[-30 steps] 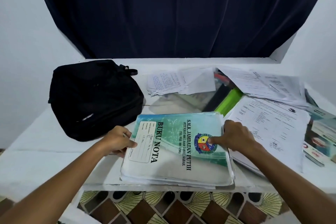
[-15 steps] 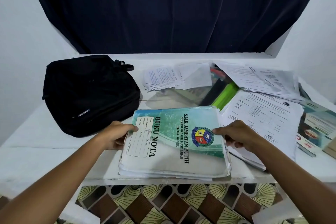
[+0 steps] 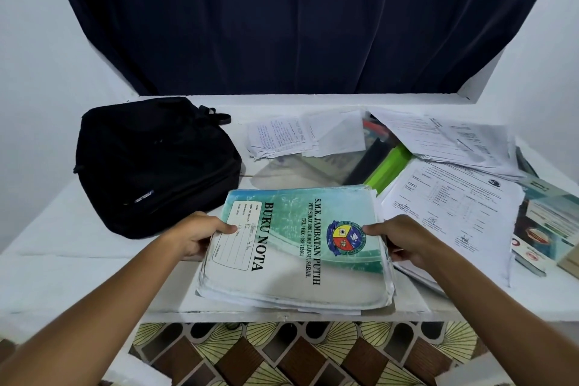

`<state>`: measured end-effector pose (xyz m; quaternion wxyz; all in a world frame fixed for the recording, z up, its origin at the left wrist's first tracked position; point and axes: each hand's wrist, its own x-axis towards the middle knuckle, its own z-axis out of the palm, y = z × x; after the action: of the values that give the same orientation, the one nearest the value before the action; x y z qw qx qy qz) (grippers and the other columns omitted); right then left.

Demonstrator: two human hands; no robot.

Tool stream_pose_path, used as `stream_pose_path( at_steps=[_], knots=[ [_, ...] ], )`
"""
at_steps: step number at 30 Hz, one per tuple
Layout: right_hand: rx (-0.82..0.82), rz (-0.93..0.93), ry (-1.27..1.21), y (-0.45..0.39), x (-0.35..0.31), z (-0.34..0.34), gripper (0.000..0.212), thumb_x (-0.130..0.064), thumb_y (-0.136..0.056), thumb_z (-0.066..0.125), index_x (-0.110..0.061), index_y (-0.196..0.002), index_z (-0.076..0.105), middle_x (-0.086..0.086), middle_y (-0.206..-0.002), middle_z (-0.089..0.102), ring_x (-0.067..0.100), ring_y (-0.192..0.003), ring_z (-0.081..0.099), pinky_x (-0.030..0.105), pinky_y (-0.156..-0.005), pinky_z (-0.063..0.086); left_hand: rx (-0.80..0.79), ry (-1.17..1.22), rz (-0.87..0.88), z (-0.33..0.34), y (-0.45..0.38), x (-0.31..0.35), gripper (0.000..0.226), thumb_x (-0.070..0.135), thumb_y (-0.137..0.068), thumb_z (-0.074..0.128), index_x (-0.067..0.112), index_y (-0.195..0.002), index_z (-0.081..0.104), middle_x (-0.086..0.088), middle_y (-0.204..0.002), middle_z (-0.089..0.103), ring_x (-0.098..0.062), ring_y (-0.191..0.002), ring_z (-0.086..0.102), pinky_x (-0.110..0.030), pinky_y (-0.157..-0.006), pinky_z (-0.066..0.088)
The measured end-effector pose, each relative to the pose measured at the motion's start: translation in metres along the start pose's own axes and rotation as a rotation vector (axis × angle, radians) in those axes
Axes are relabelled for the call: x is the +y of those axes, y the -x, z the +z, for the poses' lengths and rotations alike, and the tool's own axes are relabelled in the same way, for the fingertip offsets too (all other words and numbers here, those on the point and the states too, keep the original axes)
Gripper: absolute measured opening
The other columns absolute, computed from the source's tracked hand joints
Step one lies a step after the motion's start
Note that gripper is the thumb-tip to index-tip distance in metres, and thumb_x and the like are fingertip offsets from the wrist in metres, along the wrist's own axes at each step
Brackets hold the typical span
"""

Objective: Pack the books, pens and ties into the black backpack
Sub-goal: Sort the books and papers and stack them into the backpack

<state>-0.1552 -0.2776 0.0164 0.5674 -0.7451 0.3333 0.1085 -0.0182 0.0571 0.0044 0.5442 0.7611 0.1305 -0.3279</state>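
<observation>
A: Scanning big to small. Dark navy curtain (image 3: 297, 19) fills the back. White table (image 3: 62, 260) below it, patterned tile floor (image 3: 297, 354) at the near edge.

B: Backpack?

A: Black backpack (image 3: 150, 163) lies flat at the table's left rear, looks zipped, small silver logo plate on its front, unreadable. Its near right corner is just beside the book stack.

B: Books?

A: Stack of books (image 3: 297, 247) at the table's front centre, turned sideways to the camera. Top cover is green and white under a clear plastic wrap. Reads "BUKU NOTA", "S.M.K. JAMBATAN PUTIH", "PETI SURAT 6091, 91019 TAWAU, SABAH", then a TEL/FAX line I can't read for certain. School crest in red, yellow and blue. White name label (image 3: 239, 235) has handwriting, too small to read.

B: Hands?

A: Left hand (image 3: 197, 236) grips the stack's left edge, thumb on top over the name label, fingers curled under. Right hand (image 3: 404, 241) grips the right edge, thumb on the cover beside the crest, fingers underneath.

B: Rest?

A: Printed papers (image 3: 448, 207) spread right of the stack, text too small. More sheets (image 3: 282, 135) at the rear. Green folder edge (image 3: 388, 168) between them. Booklets (image 3: 545, 222) far right.
</observation>
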Motion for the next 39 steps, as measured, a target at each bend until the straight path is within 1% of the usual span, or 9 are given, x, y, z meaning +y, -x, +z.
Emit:
stream_pose_path(
  at_steps=[3, 8, 12, 15, 19, 25, 30, 34, 39],
  knots=[
    [-0.015, -0.017, 0.018, 0.001, -0.002, 0.003, 0.018, -0.017, -0.089, 0.067, -0.002, -0.082, 0.061, 0.013, -0.067, 0.055, 0.018, -0.053, 0.046, 0.025, -0.053, 0.037, 0.005, -0.007, -0.001, -0.005, -0.001, 0.001, 0.016, -0.005, -0.084, 0.068, -0.006, -0.100, 0.068, -0.022, -0.091, 0.074, -0.034, -0.080, 0.074, -0.050, -0.079, 0.057],
    [-0.025, -0.059, -0.008, -0.002, -0.005, 0.005, 0.016, -0.017, -0.092, 0.064, -0.005, -0.081, 0.060, 0.003, -0.053, 0.060, 0.017, -0.053, 0.054, 0.026, -0.052, 0.044, 0.007, 0.017, -0.005, -0.011, -0.002, 0.001, 0.023, -0.007, -0.081, 0.069, -0.006, -0.104, 0.068, -0.023, -0.098, 0.073, -0.038, -0.095, 0.070, -0.055, -0.092, 0.053],
    [-0.046, -0.079, -0.044, -0.006, -0.009, 0.004, 0.027, -0.020, -0.093, 0.062, 0.001, -0.109, 0.063, 0.019, -0.095, 0.073, 0.028, -0.078, 0.068, 0.040, -0.080, 0.054, -0.003, 0.068, 0.014, -0.010, -0.002, 0.003, 0.019, -0.008, -0.083, 0.066, -0.006, -0.102, 0.068, -0.024, -0.096, 0.073, -0.036, -0.086, 0.072, -0.049, -0.080, 0.057],
    [-0.041, -0.103, -0.096, -0.005, -0.016, -0.004, 0.028, -0.020, -0.092, 0.063, 0.002, -0.108, 0.065, 0.020, -0.097, 0.073, 0.034, -0.089, 0.069, 0.045, -0.087, 0.054, -0.015, 0.093, 0.047, -0.010, 0.001, 0.013, 0.015, -0.008, -0.084, 0.065, -0.008, -0.098, 0.068, -0.022, -0.090, 0.074, -0.031, -0.071, 0.074, -0.040, -0.061, 0.061],
    [-0.005, -0.136, -0.216, -0.010, -0.030, -0.024, 0.022, -0.015, -0.092, 0.063, 0.004, -0.102, 0.067, 0.019, -0.090, 0.074, 0.031, -0.076, 0.070, 0.037, -0.074, 0.057, -0.050, 0.135, 0.107, -0.001, 0.001, 0.040, 0.016, -0.006, -0.083, 0.065, -0.008, -0.099, 0.067, -0.024, -0.095, 0.073, -0.032, -0.074, 0.074, -0.046, -0.069, 0.060],
    [0.130, -0.154, -0.247, -0.025, -0.043, -0.073, 0.035, -0.019, -0.082, 0.073, 0.009, -0.102, 0.068, 0.019, -0.091, 0.067, 0.030, -0.080, 0.062, 0.040, -0.081, 0.050, -0.152, 0.163, 0.175, 0.042, -0.009, 0.094, 0.027, -0.006, -0.077, 0.066, -0.006, -0.104, 0.065, -0.020, -0.085, 0.075, -0.030, -0.071, 0.074, -0.041, -0.059, 0.061],
    [0.229, -0.167, -0.216, -0.044, -0.046, -0.114, 0.036, -0.014, -0.089, 0.068, 0.017, -0.107, 0.063, 0.026, -0.091, 0.063, 0.031, -0.077, 0.062, 0.038, -0.072, 0.052, -0.230, 0.170, 0.149, 0.089, -0.028, 0.118, 0.033, -0.003, -0.078, 0.063, 0.000, -0.111, 0.064, -0.019, -0.093, 0.074, -0.030, -0.082, 0.073, -0.048, -0.083, 0.053],
    [0.267, -0.137, -0.187, -0.064, -0.041, -0.131, 0.032, -0.012, -0.088, 0.069, 0.017, -0.101, 0.063, 0.024, -0.087, 0.062, 0.030, -0.075, 0.061, 0.040, -0.074, 0.052, -0.187, 0.155, 0.108, 0.119, -0.045, 0.118, 0.026, -0.005, -0.089, 0.058, 0.001, -0.114, 0.064, -0.021, -0.109, 0.070, -0.032, -0.095, 0.068, -0.047, -0.086, 0.051],
    [0.279, -0.070, 0.011, -0.089, -0.025, -0.139, 0.038, -0.022, -0.088, 0.071, -0.003, -0.059, 0.055, 0.013, -0.055, 0.049, 0.018, -0.044, 0.041, 0.029, -0.050, 0.037, -0.135, 0.051, 0.058, 0.132, -0.060, 0.105, 0.037, -0.003, -0.080, 0.072, -0.003, -0.116, 0.065, -0.022, -0.106, 0.072, -0.037, -0.101, 0.069, -0.054, -0.095, 0.051]
  ],
)
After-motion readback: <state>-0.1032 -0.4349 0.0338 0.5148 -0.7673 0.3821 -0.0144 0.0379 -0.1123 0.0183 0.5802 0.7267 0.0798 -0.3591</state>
